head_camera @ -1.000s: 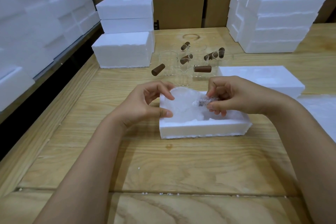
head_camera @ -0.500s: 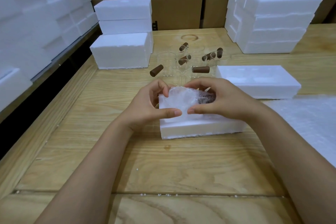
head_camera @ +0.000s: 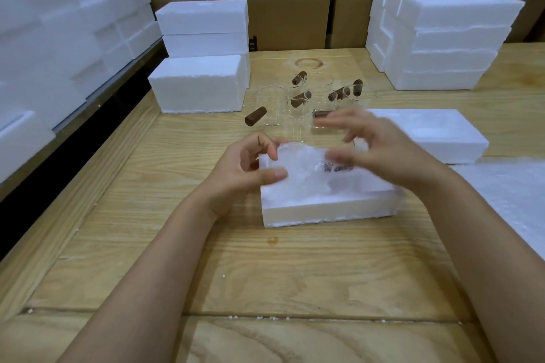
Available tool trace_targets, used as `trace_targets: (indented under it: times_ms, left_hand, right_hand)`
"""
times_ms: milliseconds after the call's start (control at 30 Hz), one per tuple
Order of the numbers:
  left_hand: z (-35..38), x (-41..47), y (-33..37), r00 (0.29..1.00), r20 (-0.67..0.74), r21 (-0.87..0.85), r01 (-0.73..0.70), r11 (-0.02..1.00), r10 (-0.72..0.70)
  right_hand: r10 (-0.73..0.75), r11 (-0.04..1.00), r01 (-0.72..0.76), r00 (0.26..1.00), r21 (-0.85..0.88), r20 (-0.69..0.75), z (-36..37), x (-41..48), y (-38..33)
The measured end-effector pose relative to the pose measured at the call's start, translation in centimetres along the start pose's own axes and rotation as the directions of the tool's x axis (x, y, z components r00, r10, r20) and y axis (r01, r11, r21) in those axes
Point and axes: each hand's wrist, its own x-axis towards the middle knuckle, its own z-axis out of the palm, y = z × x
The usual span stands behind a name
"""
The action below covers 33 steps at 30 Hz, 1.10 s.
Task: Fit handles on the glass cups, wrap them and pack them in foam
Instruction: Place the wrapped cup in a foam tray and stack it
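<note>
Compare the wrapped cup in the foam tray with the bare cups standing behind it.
The wrapped cup is covered in white wrap; the bare cups are clear glass. The wrapped cup lies in the foam tray, gripped by the left hand; the bare cups stand on the table. Both show brown handles.

Head-worn camera looks forward and down, close over the wooden table (head_camera: 265,274).

Wrapped cup (head_camera: 306,171) in foam tray (head_camera: 327,209); cups (head_camera: 295,106) behind.
</note>
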Motion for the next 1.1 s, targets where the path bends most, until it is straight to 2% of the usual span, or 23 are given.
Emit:
trace_targets:
  times_ms: [67, 100, 133, 200, 233, 400, 533, 667, 733, 867, 933, 1000, 1067, 1100]
  left_hand:
    - [0.0, 0.0, 0.3, 0.996, -0.084, -0.102, -0.017, 0.995, 0.008]
    - [-0.1, 0.0, 0.3, 0.990, -0.140, -0.134, -0.037, 0.990, 0.018]
    - [-0.1, 0.2, 0.3, 0.980, -0.200, -0.147, -0.056, 0.988, 0.026]
    - [-0.1, 0.4, 0.0, 0.951, -0.309, -0.151, -0.068, 0.986, 0.019]
    - [-0.2, 0.5, -0.2, 0.937, -0.350, -0.151, -0.060, 0.987, 0.004]
    - [-0.3, 0.8, -0.8, 0.919, -0.393, -0.117, -0.018, 0.993, -0.030]
    - [-0.2, 1.0, -0.9, 0.917, -0.397, -0.102, -0.005, 0.995, -0.037]
    - [-0.3, 1.0, -0.9, 0.916, -0.398, -0.126, -0.004, 0.992, -0.047]
    - [-0.2, 1.1, -1.0, 0.917, -0.396, -0.126, 0.002, 0.992, -0.052]
    - [-0.3, 1.1, -0.9, 0.907, -0.418, -0.117, -0.004, 0.993, -0.046]
    - [-0.4, 1.0, -0.8, 0.898, -0.440, -0.123, -0.026, 0.992, -0.031]
    - [-0.5, 0.9, -0.7, 0.886, -0.464, -0.124, -0.056, 0.991, -0.008]
    - [-0.5, 0.9, -0.5, 0.877, -0.480, -0.107, -0.078, 0.991, 0.017]
    - [-0.5, 0.9, -0.3, 0.876, -0.481, -0.095, -0.089, 0.991, 0.033]
  right_hand:
    - [-0.041, 0.995, 0.013, 0.957, -0.100, -0.286, -1.3, 0.1, 0.6]
    - [-0.040, 0.975, -0.044, 0.927, -0.216, -0.372, -1.9, 0.1, 1.2]
    - [-0.004, 0.931, -0.140, 0.919, -0.338, -0.394, -2.3, 0.2, 1.8]
    - [0.156, 0.807, -0.318, 0.927, -0.498, -0.340, -2.7, 0.2, 3.0]
    - [0.213, 0.772, -0.355, 0.926, -0.527, -0.312, -2.8, 0.1, 3.3]
    - [0.234, 0.802, -0.338, 0.936, -0.492, -0.262, -3.2, 0.0, 3.2]
    - [0.264, 0.780, -0.359, 0.932, -0.513, -0.250, -3.3, 0.0, 2.9]
    - [0.365, 0.757, -0.411, 0.911, -0.508, -0.194, -4.3, -0.6, 3.0]
    - [0.361, 0.729, -0.398, 0.915, -0.557, -0.180, -4.4, -0.8, 2.9]
    - [0.285, 0.675, -0.334, 0.941, -0.658, -0.184, -4.5, -0.8, 2.6]
    - [0.182, 0.662, -0.296, 0.955, -0.689, -0.235, -5.1, -1.0, 2.1]
    - [-0.081, 0.668, -0.176, 0.949, -0.723, -0.305, -5.7, -1.3, 1.6]
    - [-0.350, 0.715, -0.019, 0.856, -0.699, -0.381, -5.6, -1.7, 0.5]
    - [-0.429, 0.779, 0.082, 0.793, -0.621, -0.433, -5.3, -1.9, -0.2]
